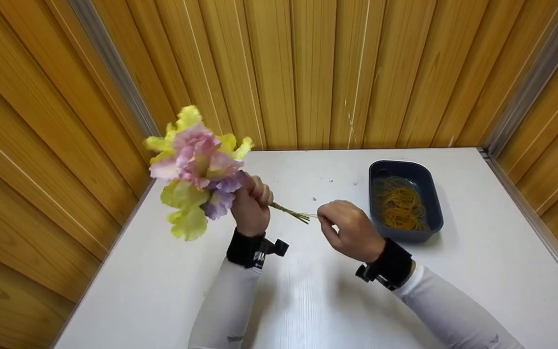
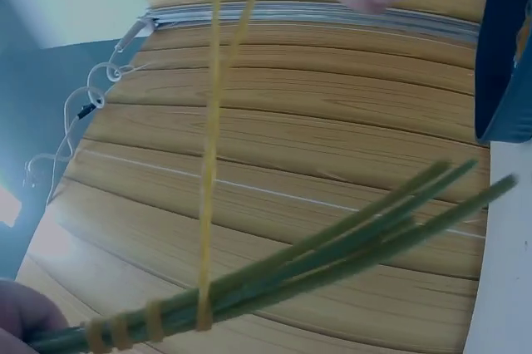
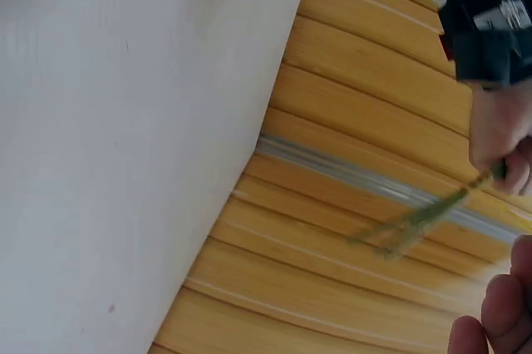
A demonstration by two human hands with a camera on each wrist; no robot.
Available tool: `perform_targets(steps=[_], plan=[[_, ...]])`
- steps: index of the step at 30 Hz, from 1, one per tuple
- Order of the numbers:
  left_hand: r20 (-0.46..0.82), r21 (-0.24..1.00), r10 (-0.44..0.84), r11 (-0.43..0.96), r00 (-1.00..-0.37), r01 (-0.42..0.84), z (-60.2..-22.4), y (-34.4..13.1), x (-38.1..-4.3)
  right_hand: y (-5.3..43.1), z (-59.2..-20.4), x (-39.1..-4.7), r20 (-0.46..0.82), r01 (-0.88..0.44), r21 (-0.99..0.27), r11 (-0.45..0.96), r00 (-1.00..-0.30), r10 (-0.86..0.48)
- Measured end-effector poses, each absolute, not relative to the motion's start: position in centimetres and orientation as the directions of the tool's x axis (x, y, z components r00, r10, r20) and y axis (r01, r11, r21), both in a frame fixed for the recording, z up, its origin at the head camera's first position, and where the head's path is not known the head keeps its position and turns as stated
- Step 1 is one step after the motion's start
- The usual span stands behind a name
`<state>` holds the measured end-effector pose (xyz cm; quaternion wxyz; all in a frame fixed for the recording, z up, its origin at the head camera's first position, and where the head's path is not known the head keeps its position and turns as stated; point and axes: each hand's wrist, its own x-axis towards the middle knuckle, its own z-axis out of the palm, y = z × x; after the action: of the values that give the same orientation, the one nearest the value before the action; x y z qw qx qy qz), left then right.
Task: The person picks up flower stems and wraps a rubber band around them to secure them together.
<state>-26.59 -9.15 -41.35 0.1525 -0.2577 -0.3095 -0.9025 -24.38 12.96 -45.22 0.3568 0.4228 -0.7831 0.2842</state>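
My left hand [image 1: 253,206] grips a bunch of artificial flowers [image 1: 199,165] by the stems, just below pink, yellow and purple blooms. The green stems [image 2: 332,258] stick out past that fist and fan apart at their cut ends. Several turns of a yellow rubber band [image 2: 206,204] circle them near the left fingers. From the last turn the band runs stretched, in two strands, to my right hand [image 1: 349,230], which pinches its far end. In the right wrist view the stems [image 3: 424,217] look blurred, and the band is hard to make out.
A dark blue plastic box [image 1: 407,236] holding loose rubber bands [image 1: 402,208] stands on the white table [image 1: 477,271], right of my right hand. Wood-panelled walls [image 1: 308,72] close in the table at the back and sides. Small specks lie near the table's middle.
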Motion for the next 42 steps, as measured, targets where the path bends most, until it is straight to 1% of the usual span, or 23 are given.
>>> perform_targets(steps=[2,3,5,7,9,10,11,12,13,14,15,17,18,19,21,23,25,27,29,34,37,42], plan=[[0.556,0.557,0.056,-0.765,-0.829,0.322,-41.1,-9.5,-26.4,13.9,-44.6,-25.0,0.802,-0.857,-0.157,0.491,-0.401,-0.443],[0.550,0.578,0.136,-0.774,-0.824,0.258,-40.9,-9.6,-26.3,14.3,-44.4,-25.4,0.801,-0.853,-0.175,0.491,-0.413,-0.433],[0.538,0.575,0.285,-0.813,-0.793,0.097,-40.6,-9.9,-26.3,14.9,-44.3,-26.2,0.803,-0.849,-0.204,0.488,-0.430,-0.413],[0.539,0.514,0.399,-0.854,-0.741,-0.086,-40.4,-9.9,-26.3,15.1,-44.7,-27.0,0.803,-0.853,-0.236,0.465,-0.441,-0.401],[0.548,0.414,0.468,-0.872,-0.693,-0.261,-40.3,-9.9,-26.3,14.8,-45.4,-27.5,0.801,-0.859,-0.266,0.437,-0.449,-0.396],[0.553,0.353,0.479,-0.876,-0.682,-0.328,-40.3,-9.7,-26.3,14.5,-45.9,-27.7,0.798,-0.862,-0.282,0.420,-0.454,-0.396],[0.555,0.289,0.470,-0.883,-0.686,-0.371,-40.3,-9.6,-26.3,14.1,-46.3,-27.7,0.794,-0.865,-0.301,0.402,-0.461,-0.397],[0.550,0.221,0.443,-0.895,-0.708,-0.388,-40.3,-9.5,-26.3,13.6,-46.7,-27.7,0.789,-0.864,-0.325,0.385,-0.472,-0.393],[0.534,0.147,0.397,-0.913,-0.747,-0.380,-40.3,-9.3,-26.2,13.1,-47.1,-27.6,0.786,-0.860,-0.351,0.371,-0.486,-0.382],[0.502,0.070,0.334,-0.935,-0.798,-0.347,-40.3,-9.2,-26.1,12.6,-47.6,-27.4,0.786,-0.855,-0.378,0.355,-0.499,-0.365],[0.456,-0.002,0.256,-0.958,-0.853,-0.288,-40.3,-9.1,-26.1,12.1,-48.0,-27.2,0.787,-0.849,-0.401,0.344,-0.512,-0.345],[0.322,-0.101,0.069,-0.989,-0.944,-0.107,-40.1,-8.9,-25.9,11.1,-48.6,-26.5,0.800,-0.843,-0.420,0.335,-0.518,-0.302],[0.253,-0.115,-0.025,-0.993,-0.967,-0.005,-40.1,-8.8,-25.9,10.8,-48.8,-26.1,0.812,-0.844,-0.415,0.340,-0.512,-0.281],[0.195,-0.101,-0.112,-0.990,-0.974,0.094,-40.0,-8.7,-25.9,10.5,-49.1,-25.8,0.826,-0.849,-0.399,0.346,-0.497,-0.265],[0.125,-0.005,-0.269,-0.963,-0.955,0.271,-39.9,-8.6,-25.9,10.1,-49.3,-25.2,0.856,-0.861,-0.338,0.381,-0.449,-0.255],[0.128,0.134,-0.389,-0.905,-0.912,0.405,-39.9,-8.6,-26.0,10.1,-49.3,-24.8,0.877,-0.863,-0.278,0.422,-0.407,-0.254],[0.172,0.264,-0.455,-0.833,-0.874,0.486,-40.0,-8.5,-26.1,10.4,-49.2,-24.7,0.891,-0.860,-0.235,0.453,-0.377,-0.254],[0.219,0.355,-0.467,-0.780,-0.857,0.516,-40.2,-8.5,-26.1,10.9,-48.9,-24.7,0.888,-0.847,-0.227,0.481,-0.383,-0.255],[0.258,0.398,-0.439,-0.763,-0.860,0.509,-40.3,-8.4,-26.1,11.5,-48.7,-25.0,0.879,-0.837,-0.250,0.487,-0.407,-0.249],[0.329,0.411,-0.339,-0.789,-0.881,0.457,-40.2,-8.4,-25.7,12.8,-48.5,-25.5,0.828,-0.804,-0.375,0.461,-0.515,-0.224],[0.341,0.410,-0.287,-0.812,-0.895,0.417,-40.2,-8.4,-25.6,13.3,-48.5,-25.8,0.791,-0.783,-0.437,0.442,-0.568,-0.226],[0.325,0.422,-0.215,-0.839,-0.921,0.344,-40.3,-8.5,-25.7,13.7,-48.7,-26.0,0.754,-0.762,-0.494,0.420,-0.616,-0.230]])
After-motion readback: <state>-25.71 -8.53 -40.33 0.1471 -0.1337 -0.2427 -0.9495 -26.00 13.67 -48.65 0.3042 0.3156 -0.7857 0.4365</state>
